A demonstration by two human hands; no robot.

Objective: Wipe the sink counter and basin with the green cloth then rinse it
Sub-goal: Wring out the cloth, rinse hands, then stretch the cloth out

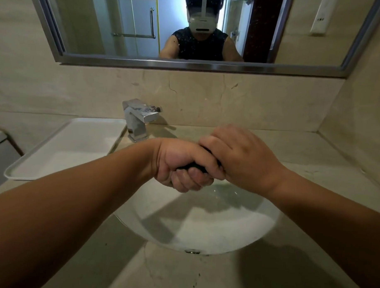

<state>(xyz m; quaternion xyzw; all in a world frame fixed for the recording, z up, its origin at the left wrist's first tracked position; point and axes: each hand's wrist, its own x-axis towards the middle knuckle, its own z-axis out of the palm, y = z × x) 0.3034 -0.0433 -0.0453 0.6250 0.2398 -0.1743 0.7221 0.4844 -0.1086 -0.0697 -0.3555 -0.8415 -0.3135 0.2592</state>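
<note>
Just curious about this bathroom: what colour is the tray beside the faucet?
The tray is plain white, seen best in the head view, left of the faucet.

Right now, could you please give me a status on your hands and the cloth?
Left hand, right hand: both grip the cloth. Cloth bunched above the basin. Faucet stands clear, left.

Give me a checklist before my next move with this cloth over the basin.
1. Cloth gripped by left hand and right hand: ok.
2. Both hands above the basin, so drips would likely fall in: ok.
3. Faucet shows no visible stream: ok.
4. Cloth rinsed clean: cannot tell, mostly hidden in the hands.
5. Counter fully wiped: cannot tell.
</note>
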